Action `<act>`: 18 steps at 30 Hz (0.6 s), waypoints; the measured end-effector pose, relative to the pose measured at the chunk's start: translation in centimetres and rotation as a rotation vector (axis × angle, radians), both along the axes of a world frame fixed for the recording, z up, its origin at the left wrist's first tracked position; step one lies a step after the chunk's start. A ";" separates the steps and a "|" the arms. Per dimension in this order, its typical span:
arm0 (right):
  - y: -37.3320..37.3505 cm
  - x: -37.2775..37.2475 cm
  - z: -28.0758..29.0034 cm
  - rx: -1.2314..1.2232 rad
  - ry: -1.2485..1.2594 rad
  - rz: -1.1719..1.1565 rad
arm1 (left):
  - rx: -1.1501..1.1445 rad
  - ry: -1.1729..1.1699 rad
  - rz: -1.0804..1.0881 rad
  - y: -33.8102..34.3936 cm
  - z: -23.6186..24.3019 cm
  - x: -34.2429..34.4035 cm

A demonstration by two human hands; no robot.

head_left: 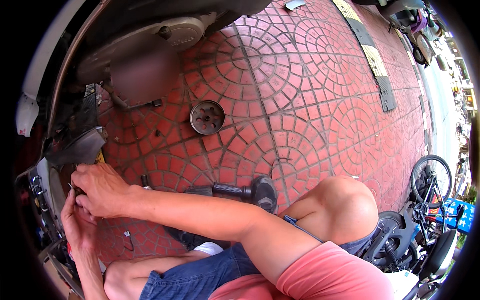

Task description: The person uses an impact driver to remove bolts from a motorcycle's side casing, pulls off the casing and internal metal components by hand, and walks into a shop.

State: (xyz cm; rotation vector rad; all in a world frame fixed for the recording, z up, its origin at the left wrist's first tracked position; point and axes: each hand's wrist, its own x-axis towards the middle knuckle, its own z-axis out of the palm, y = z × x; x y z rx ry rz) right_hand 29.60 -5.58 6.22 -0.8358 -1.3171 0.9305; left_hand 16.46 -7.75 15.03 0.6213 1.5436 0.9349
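Nearest, denim shorts (200, 275) and a pink sleeve (330, 272) are seen. At the left, the two hands are held together: a small part (72, 187) is pinched in the bent fingers of the right hand (102, 189), while the left hand (80, 227) is raised just beside it; whether its fingers are closed on the part cannot be told. Beyond the right forearm, a dark shoe (264, 194) is planted on red paving (310, 125). Farther off, a round drum (207, 118) is laid flat. At the far left, an engine (185, 37) is shown; at the far right, a striped strip (371, 52) is set down
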 end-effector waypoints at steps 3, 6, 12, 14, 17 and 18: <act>0.4 0.7 0.4 0.026 -0.037 0.030 | 0.041 -0.034 -0.047 -0.4 0.2 -0.6; 0.7 1.5 0.6 0.065 -0.098 0.050 | 0.060 0.011 -0.019 -0.9 -0.3 -0.8; 3.3 3.8 0.0 0.085 -0.051 0.009 | 0.053 0.091 -0.171 -1.1 0.9 0.8; 5.6 6.5 -0.6 -0.009 0.101 -0.051 | 0.068 0.134 -0.294 -1.4 1.4 1.0; 7.9 12.0 -1.2 -0.192 0.421 -0.116 | 0.024 0.094 -0.461 -2.8 2.0 0.5; 9.0 14.4 -2.7 -0.115 0.529 -0.148 | 0.021 0.085 -0.489 -3.1 2.0 0.1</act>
